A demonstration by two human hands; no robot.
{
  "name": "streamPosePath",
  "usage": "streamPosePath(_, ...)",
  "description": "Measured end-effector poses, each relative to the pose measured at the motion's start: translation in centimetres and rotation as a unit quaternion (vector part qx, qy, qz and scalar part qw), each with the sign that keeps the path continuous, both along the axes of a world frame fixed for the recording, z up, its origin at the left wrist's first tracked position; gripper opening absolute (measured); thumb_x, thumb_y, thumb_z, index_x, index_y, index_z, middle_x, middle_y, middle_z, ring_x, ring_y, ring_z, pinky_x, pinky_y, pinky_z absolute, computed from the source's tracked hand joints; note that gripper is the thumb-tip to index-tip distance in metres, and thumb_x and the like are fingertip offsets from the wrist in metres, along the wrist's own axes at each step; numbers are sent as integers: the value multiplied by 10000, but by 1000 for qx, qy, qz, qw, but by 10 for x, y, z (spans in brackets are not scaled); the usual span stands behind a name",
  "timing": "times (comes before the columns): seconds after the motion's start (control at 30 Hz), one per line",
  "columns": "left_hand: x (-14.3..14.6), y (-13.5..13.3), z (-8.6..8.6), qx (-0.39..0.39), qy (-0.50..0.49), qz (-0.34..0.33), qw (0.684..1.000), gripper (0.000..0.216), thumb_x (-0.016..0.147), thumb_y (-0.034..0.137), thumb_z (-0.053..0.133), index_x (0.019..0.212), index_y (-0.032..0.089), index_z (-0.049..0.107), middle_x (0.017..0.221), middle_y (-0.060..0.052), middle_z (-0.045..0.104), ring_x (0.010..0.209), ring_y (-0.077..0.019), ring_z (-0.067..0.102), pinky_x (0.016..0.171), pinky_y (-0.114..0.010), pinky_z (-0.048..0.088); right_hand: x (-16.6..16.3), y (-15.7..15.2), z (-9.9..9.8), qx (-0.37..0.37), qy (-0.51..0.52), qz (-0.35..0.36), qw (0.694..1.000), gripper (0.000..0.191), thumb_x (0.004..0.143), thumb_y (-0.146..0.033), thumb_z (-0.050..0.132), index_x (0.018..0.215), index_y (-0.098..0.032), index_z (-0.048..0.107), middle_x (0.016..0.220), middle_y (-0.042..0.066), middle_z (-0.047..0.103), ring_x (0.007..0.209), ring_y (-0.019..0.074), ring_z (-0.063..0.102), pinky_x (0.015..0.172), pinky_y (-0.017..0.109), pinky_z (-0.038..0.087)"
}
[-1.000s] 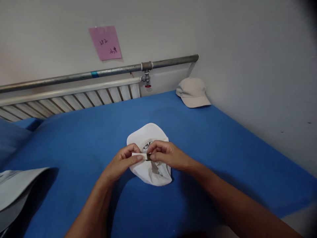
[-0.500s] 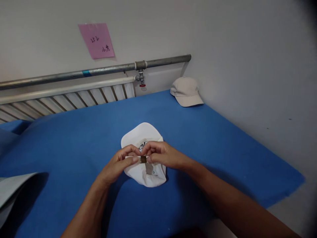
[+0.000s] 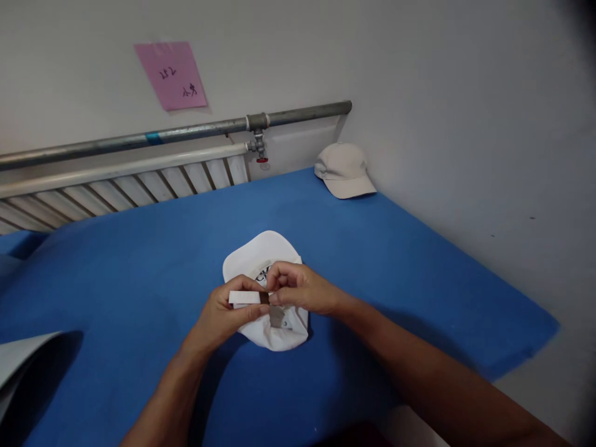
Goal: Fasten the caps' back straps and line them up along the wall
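A white baseball cap (image 3: 274, 246) lies on the blue surface, its brim pointing away from me and dark lettering partly showing. Its white strap (image 3: 244, 297) runs through a brown metal buckle (image 3: 264, 298) above the cap. My left hand (image 3: 235, 307) grips the buckle and strap from the left, thumb below and fingers behind. From the right, my right hand (image 3: 300, 287) pinches the strap close beside the buckle. The strap's free end sticks out to the left over my left hand. My fingers hide part of the strap.
A beige cap (image 3: 345, 171) rests at the back right corner of the blue surface (image 3: 153, 261), against the wall. Behind stand a white radiator (image 3: 158, 183) and a metal pipe (image 3: 200, 129) with a red-handled valve (image 3: 262, 159). A curled pale sheet (image 3: 25, 357) is at left.
My left thumb has moved right onto the buckle, and the strap's free end now shows left of it. My right hand stays pinched beside the buckle. The view has shifted slightly.
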State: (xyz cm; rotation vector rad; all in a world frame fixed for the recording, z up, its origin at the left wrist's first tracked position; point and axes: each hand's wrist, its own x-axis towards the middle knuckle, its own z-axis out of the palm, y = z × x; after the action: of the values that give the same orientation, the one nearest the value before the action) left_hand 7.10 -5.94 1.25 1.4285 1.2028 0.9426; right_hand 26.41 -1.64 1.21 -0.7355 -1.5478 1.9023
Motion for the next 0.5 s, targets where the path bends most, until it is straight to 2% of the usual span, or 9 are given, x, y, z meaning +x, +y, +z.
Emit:
streamPosePath(0.17, -1, 0, -3, -13, -38, 18, 999, 215, 615, 261, 834, 788, 182, 734, 602, 9, 611, 527, -98, 477, 510, -217, 366, 1, 0, 1, -11, 24, 8, 1000, 162, 692, -179, 681, 784, -173, 548, 657, -58, 560, 584, 62, 488, 559, 200, 366)
streamPosePath(0.5, -3, 0, -1, 27, -44, 33, 998, 168, 610, 230, 831, 760, 202, 759, 680, -15, 687, 622, -146, 584, 600, -252, 464, 0, 2, -4, -23, 23, 14, 999, 198, 673, -183, 709, 784, -175, 545, 681, -57, 565, 578, 59, 490, 556, 202, 367)
